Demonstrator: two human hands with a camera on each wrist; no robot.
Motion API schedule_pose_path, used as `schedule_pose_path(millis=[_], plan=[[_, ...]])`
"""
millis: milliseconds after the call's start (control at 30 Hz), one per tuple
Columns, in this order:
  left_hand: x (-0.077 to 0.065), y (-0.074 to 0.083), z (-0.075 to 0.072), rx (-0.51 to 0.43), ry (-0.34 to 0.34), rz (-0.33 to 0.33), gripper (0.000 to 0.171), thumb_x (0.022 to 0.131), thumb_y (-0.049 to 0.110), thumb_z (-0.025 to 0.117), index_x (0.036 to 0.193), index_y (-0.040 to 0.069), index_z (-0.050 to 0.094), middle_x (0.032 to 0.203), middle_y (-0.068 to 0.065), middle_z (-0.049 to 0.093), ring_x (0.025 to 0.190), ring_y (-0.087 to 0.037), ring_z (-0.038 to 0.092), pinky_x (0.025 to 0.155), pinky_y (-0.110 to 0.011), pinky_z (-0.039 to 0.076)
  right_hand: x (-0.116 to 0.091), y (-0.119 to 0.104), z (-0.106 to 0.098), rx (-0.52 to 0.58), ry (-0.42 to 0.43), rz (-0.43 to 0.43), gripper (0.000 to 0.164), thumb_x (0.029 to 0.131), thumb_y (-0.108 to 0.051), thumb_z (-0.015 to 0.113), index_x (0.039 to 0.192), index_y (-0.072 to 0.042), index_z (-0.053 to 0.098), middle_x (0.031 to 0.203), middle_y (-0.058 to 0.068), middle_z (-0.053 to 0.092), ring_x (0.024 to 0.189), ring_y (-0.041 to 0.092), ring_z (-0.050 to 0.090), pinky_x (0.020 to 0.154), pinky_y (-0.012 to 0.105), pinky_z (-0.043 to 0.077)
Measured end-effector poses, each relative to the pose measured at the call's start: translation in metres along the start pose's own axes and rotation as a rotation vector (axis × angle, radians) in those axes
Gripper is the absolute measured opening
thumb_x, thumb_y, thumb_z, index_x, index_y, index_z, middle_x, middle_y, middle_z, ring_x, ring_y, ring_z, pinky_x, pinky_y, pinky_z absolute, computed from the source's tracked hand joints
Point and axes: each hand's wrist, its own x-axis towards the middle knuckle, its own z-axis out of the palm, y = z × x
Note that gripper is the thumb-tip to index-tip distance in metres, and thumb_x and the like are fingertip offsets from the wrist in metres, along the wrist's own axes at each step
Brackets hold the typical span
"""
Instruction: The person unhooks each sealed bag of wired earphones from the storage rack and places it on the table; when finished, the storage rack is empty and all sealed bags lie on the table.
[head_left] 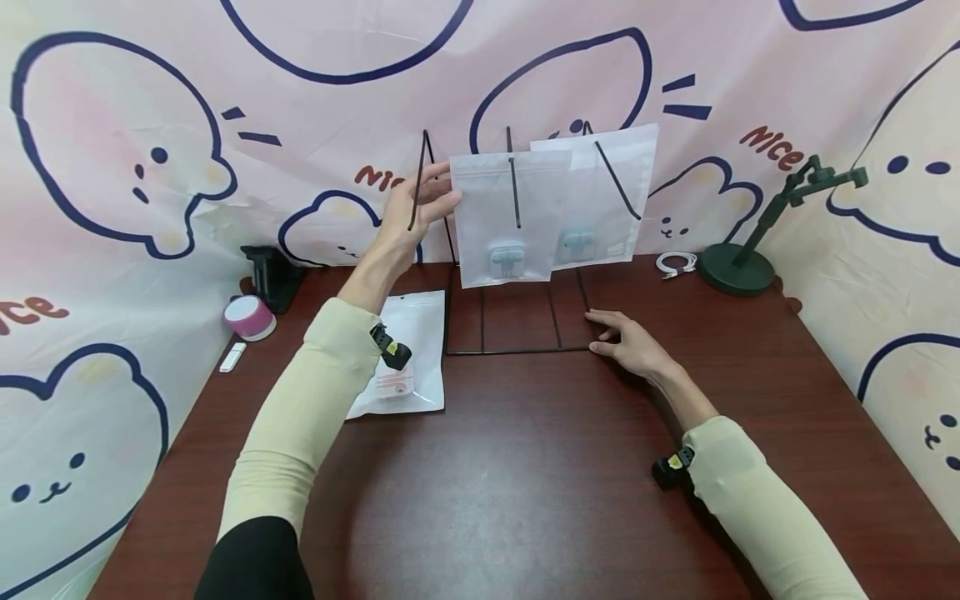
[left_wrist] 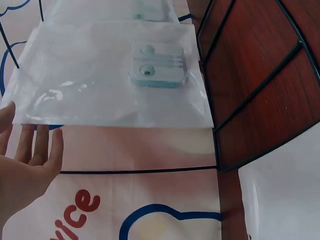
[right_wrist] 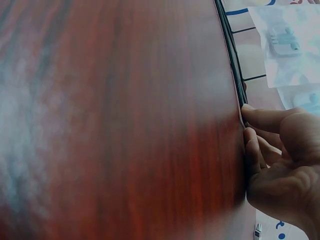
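Observation:
A black wire display rack [head_left: 517,352] stands at the back of the table, its upright hooks rising from a grid base. Two white translucent pouches hang from it: the left pouch [head_left: 510,200], with a small pale-blue item visible inside, and the right pouch [head_left: 611,187] partly behind it. My left hand [head_left: 408,208] is at the left pouch's side edge, thumb [left_wrist: 7,116] at the front and fingertips reaching behind the edge. Down at the base's front right corner, my right hand [head_left: 633,346] pinches the rack's bar between thumb [right_wrist: 257,116] and fingers.
Left of the rack, another white pouch [head_left: 423,333] lies flat, partly under my left arm. A pink-and-white round tub [head_left: 250,318], a small white stick [head_left: 232,357] and a black stand [head_left: 273,279] sit at the left. Back right are a coiled white cable [head_left: 677,264] and a green lamp [head_left: 738,268].

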Motion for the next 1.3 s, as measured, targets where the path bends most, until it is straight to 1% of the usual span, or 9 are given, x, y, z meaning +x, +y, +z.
schedule_pose_path(millis=[200,300,367,633,733,900,1000,1133,1300], plan=[[-0.001,0.006,0.006,-0.018,-0.005,-0.02,0.047,0.102,0.021,0.069,0.146,0.011,0.058,0.142,-0.014,0.061,0.125,-0.027,0.062,0.109,-0.043,0.049,-0.001,-0.002,0.0,0.007,0.004,-0.005,0.059,0.103,-0.006,0.065,0.157,-0.003,0.043,0.163,0.021,0.035,0.125,0.039,0.054,0.102,0.052,0.044],[-0.003,0.008,0.007,-0.019,-0.004,-0.028,0.041,0.103,0.021,0.067,0.142,0.009,0.062,0.139,-0.014,0.064,0.123,-0.027,0.064,0.105,-0.04,0.052,-0.001,-0.003,0.001,0.01,0.006,-0.009,0.058,0.103,-0.007,0.065,0.156,-0.002,0.044,0.162,0.021,0.035,0.125,0.039,0.054,0.102,0.052,0.044],[-0.004,0.008,0.008,-0.03,-0.002,-0.031,0.039,0.103,0.021,0.067,0.14,0.009,0.063,0.137,-0.014,0.065,0.12,-0.027,0.065,0.105,-0.04,0.053,-0.002,-0.003,0.001,0.011,0.007,-0.011,0.057,0.103,-0.007,0.065,0.156,-0.001,0.044,0.162,0.022,0.035,0.124,0.04,0.054,0.102,0.052,0.044],[-0.015,0.007,0.008,-0.044,-0.008,-0.016,0.04,0.103,0.024,0.068,0.138,0.007,0.064,0.129,-0.012,0.067,0.112,-0.026,0.066,0.1,-0.043,0.056,0.0,-0.001,0.002,0.002,0.019,-0.023,0.057,0.102,-0.004,0.065,0.155,0.0,0.045,0.161,0.023,0.036,0.123,0.04,0.055,0.102,0.051,0.044],[-0.02,0.007,0.008,-0.044,-0.009,-0.01,0.041,0.102,0.023,0.068,0.138,0.004,0.063,0.128,-0.015,0.067,0.112,-0.027,0.065,0.098,-0.043,0.056,0.001,-0.001,0.002,0.004,0.017,-0.024,0.058,0.102,-0.004,0.065,0.155,0.001,0.044,0.162,0.023,0.036,0.123,0.041,0.055,0.102,0.051,0.044],[-0.028,0.007,0.008,-0.024,0.004,-0.026,0.046,0.101,0.023,0.07,0.142,0.003,0.061,0.132,-0.013,0.065,0.117,-0.023,0.062,0.097,-0.043,0.057,0.0,-0.001,0.002,0.012,0.013,-0.016,0.058,0.102,-0.004,0.065,0.156,-0.001,0.044,0.162,0.022,0.035,0.124,0.039,0.054,0.102,0.05,0.044],[-0.034,0.007,0.008,-0.042,0.012,-0.034,0.044,0.099,0.021,0.071,0.138,0.002,0.063,0.127,-0.01,0.066,0.113,-0.021,0.062,0.093,-0.041,0.059,0.0,-0.001,0.002,0.02,0.012,-0.014,0.059,0.102,-0.004,0.064,0.156,-0.001,0.043,0.162,0.022,0.035,0.124,0.039,0.054,0.102,0.05,0.044],[-0.041,0.008,0.008,-0.076,0.021,-0.042,0.036,0.098,0.017,0.073,0.13,0.002,0.068,0.114,-0.005,0.069,0.104,-0.019,0.063,0.086,-0.036,0.061,0.0,-0.001,0.003,0.017,0.015,-0.025,0.058,0.102,-0.004,0.065,0.156,0.0,0.044,0.162,0.022,0.035,0.123,0.039,0.054,0.101,0.05,0.044],[-0.05,0.009,0.01,-0.093,0.035,-0.063,0.03,0.096,0.014,0.075,0.124,0.004,0.071,0.108,-0.003,0.069,0.102,-0.018,0.063,0.084,-0.031,0.061,0.0,-0.001,0.003,0.019,0.017,-0.029,0.058,0.102,-0.004,0.065,0.155,0.001,0.044,0.162,0.022,0.035,0.123,0.04,0.054,0.101,0.049,0.044]])
